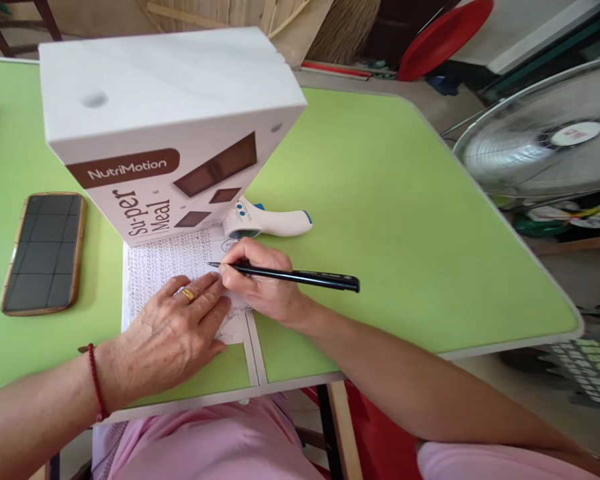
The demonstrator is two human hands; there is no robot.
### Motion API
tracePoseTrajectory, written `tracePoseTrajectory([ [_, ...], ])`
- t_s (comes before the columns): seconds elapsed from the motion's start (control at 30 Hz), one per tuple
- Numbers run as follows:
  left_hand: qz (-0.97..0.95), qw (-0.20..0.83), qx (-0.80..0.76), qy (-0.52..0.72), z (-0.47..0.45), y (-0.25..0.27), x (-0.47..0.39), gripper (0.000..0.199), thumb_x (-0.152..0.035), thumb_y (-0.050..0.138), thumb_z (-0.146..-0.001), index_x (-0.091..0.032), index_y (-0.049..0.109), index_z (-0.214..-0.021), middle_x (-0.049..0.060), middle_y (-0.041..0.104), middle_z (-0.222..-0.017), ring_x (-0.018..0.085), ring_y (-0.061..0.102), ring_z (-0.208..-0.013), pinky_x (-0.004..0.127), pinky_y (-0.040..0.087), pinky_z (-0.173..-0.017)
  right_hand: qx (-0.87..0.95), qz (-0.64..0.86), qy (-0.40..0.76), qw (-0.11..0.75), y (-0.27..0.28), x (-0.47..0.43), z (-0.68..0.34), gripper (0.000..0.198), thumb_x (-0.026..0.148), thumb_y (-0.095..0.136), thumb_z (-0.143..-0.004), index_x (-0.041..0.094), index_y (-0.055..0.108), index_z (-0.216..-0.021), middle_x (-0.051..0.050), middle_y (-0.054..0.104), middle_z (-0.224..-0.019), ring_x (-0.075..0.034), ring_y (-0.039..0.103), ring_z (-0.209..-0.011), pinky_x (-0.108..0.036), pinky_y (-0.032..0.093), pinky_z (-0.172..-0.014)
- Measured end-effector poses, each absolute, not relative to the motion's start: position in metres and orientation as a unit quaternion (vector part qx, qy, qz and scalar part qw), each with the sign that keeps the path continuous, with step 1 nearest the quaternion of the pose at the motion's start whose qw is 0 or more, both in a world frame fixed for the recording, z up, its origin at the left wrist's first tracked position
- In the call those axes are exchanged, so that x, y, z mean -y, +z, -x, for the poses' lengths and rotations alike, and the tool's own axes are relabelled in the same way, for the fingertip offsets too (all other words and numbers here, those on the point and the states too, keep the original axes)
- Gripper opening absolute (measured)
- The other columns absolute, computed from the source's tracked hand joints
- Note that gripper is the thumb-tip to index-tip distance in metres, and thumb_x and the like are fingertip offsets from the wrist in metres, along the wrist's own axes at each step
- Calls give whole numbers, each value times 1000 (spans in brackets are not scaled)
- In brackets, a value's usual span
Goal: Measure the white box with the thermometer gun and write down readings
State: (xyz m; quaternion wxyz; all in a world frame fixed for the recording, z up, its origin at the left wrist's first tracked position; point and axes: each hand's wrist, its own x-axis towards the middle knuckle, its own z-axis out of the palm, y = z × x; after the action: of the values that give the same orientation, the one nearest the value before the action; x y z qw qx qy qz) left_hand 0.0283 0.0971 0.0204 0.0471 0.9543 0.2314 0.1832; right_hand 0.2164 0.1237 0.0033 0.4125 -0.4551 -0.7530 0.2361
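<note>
My right hand (263,283) grips a black pen (305,275), its tip touching or just above a sheet of paper (150,273) filled with dense handwriting. Flat across the lower part of the sheet lies my left hand (177,327), fingers stretched out, with a gold ring and a red cord bracelet. A tall white box (175,100) marked "NutriMotion Super Meal" stands at the paper's far edge and hides its top. Beside the box, beyond my right hand, a white and blue handheld device (280,222), like a forehead thermometer, lies on its side.
A phone (44,253) in a brown-edged case lies left of the paper on the green table (380,200). A large fan (555,133) stands off the table's right edge. Behind are a red round object (445,37) and a straw broom (343,30).
</note>
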Motion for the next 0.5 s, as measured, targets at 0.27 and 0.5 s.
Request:
tracePoseTrajectory([
  [0.27,-955,42,-231,179,-28,20,-98,31,-29,45,-97,-6,62,-110,18,67,-118,32,58,-116,44,49,-87,752,450,232,422,4,-124,-216,15,14,53,-79,21,48,-67,6,52,-58,-8,47,-50,-21,39,-48],
  [0.5,-955,46,-229,182,-27,21,-98,31,-29,44,-97,-7,62,-109,17,67,-118,31,58,-116,44,49,-87,752,457,215,424,4,-124,-216,15,13,51,-78,22,46,-67,6,51,-56,-8,46,-49,-21,39,-48],
])
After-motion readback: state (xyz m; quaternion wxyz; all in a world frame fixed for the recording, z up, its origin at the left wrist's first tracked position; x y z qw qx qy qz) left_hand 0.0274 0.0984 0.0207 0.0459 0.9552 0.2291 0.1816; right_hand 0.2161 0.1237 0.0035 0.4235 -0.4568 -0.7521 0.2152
